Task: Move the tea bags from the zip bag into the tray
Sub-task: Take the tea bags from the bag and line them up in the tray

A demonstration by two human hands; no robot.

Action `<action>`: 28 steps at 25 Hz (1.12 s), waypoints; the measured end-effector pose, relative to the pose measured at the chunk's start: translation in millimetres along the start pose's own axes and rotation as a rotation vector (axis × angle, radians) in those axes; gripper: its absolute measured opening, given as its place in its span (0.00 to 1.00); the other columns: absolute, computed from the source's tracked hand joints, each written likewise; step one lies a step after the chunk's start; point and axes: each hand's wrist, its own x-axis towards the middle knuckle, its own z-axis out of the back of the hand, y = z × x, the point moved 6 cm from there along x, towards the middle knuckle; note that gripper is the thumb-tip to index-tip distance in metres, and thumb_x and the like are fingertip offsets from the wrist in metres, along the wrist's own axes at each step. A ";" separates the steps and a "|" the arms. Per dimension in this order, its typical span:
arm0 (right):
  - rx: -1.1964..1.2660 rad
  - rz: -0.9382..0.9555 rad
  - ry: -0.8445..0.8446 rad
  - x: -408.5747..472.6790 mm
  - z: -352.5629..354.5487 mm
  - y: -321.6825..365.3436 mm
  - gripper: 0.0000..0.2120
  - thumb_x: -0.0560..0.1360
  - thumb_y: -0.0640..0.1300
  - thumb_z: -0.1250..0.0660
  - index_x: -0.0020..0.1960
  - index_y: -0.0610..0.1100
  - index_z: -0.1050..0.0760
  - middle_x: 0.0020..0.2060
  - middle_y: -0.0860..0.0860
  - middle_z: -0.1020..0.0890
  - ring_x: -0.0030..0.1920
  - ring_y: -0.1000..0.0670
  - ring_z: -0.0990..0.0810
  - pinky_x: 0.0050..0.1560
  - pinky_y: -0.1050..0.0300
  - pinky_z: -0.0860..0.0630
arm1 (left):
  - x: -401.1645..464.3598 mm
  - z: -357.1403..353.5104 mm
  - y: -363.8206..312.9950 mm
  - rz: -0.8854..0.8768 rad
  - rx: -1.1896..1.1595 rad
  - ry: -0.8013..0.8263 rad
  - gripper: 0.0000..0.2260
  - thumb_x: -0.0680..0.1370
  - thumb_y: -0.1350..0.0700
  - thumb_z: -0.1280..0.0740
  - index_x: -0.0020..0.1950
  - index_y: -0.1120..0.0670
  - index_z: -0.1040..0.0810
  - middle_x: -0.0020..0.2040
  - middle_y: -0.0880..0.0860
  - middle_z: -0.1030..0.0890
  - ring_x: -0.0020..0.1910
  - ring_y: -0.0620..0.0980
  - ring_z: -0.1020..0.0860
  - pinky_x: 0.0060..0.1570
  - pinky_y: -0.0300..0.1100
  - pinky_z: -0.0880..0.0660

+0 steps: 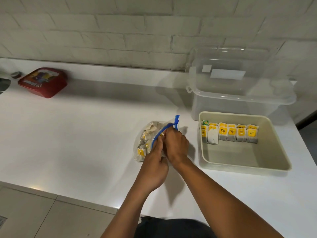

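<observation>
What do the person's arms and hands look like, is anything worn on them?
Both forearms are bare as far as the view shows: no sleeves, watch or bracelets. The left hand and right hand wear no gloves, and no rings can be made out. At the bottom edge, dark clothing shows between the arms.

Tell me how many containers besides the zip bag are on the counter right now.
3: the beige tray on the right, the clear lidded tub just behind it, and the red box far left by the wall. No others visible.
</observation>
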 end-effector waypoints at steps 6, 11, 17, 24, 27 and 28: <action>0.335 -0.027 -0.025 -21.4 13.7 -19.5 0.11 0.75 0.47 0.32 0.57 0.51 0.24 0.48 0.55 0.16 0.49 0.50 0.18 0.48 0.55 0.22 | -3.2 7.1 -2.2 -0.032 -0.017 -0.109 0.28 0.81 0.66 0.45 0.80 0.47 0.41 0.73 0.41 0.34 0.66 0.35 0.36 0.54 0.16 0.42; 0.762 -0.069 0.074 -39.6 30.2 -31.3 0.08 0.70 0.50 0.26 0.49 0.55 0.18 0.38 0.56 0.19 0.33 0.57 0.22 0.35 0.56 0.22 | -10.9 14.3 -10.8 -0.034 -0.041 -0.270 0.22 0.83 0.56 0.41 0.76 0.41 0.36 0.61 0.38 0.30 0.59 0.37 0.30 0.47 0.21 0.37; 1.155 -0.113 0.281 -52.4 44.1 -34.9 0.12 0.75 0.36 0.32 0.54 0.47 0.17 0.41 0.44 0.19 0.26 0.49 0.28 0.23 0.65 0.36 | -0.2 6.0 9.4 0.053 -0.464 -0.237 0.13 0.77 0.47 0.30 0.61 0.39 0.21 0.55 0.44 0.16 0.55 0.47 0.18 0.57 0.54 0.20; 1.272 -0.098 0.374 -56.2 48.2 -36.2 0.09 0.79 0.41 0.34 0.57 0.46 0.19 0.42 0.44 0.18 0.31 0.50 0.25 0.26 0.60 0.33 | -2.0 5.1 0.7 0.024 -0.673 -0.219 0.08 0.79 0.57 0.30 0.58 0.52 0.19 0.51 0.52 0.15 0.51 0.54 0.17 0.48 0.48 0.19; 1.332 -0.117 0.327 -55.9 53.9 -40.9 0.09 0.79 0.38 0.34 0.57 0.44 0.20 0.41 0.46 0.18 0.30 0.51 0.26 0.26 0.59 0.32 | -5.9 0.6 -4.7 0.038 -0.804 -0.175 0.09 0.79 0.60 0.32 0.60 0.55 0.20 0.51 0.54 0.16 0.50 0.52 0.17 0.50 0.49 0.20; 1.350 -0.118 0.318 -55.9 56.1 -42.2 0.09 0.79 0.37 0.34 0.58 0.44 0.20 0.40 0.46 0.18 0.30 0.51 0.26 0.26 0.60 0.33 | -6.4 -0.8 -6.2 0.037 -0.835 -0.170 0.10 0.80 0.61 0.32 0.60 0.56 0.20 0.51 0.55 0.16 0.50 0.53 0.17 0.51 0.49 0.20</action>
